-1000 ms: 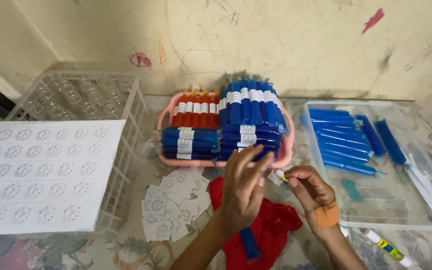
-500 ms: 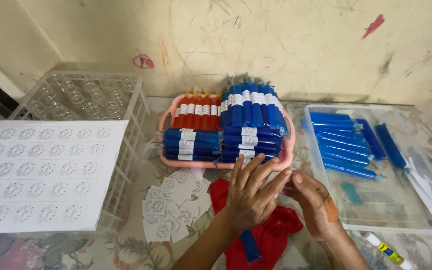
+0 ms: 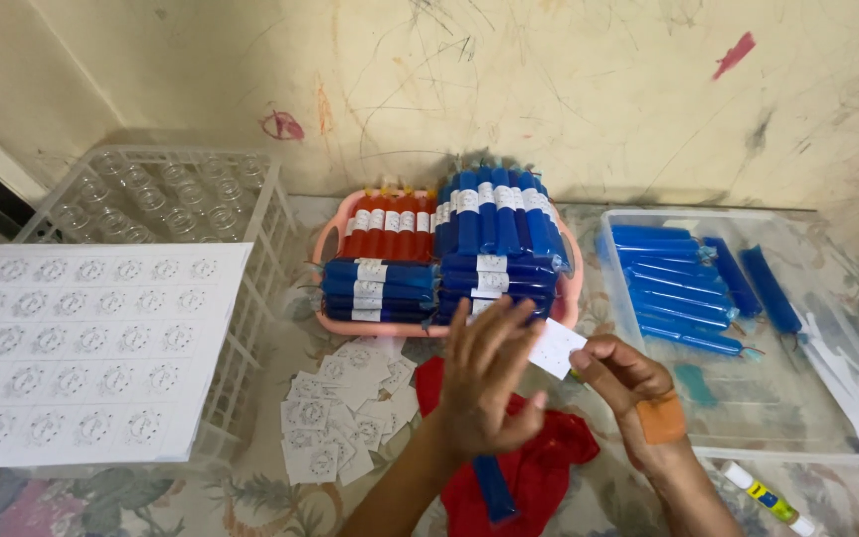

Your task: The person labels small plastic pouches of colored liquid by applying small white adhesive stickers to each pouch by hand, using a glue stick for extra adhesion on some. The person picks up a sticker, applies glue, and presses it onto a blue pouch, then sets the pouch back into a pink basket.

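Two hands meet — our right hand (image 3: 620, 383) pinches a small white label (image 3: 557, 349) at its fingertips, our left hand (image 3: 489, 383) spread open beside it — holding nothing.

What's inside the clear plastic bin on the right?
The clear plastic bin holds blue tubes lying on their sides toward its far end, without label bands. A small teal piece lies nearer. The right hand covers the bin's near-left corner, so that part can't be seen.
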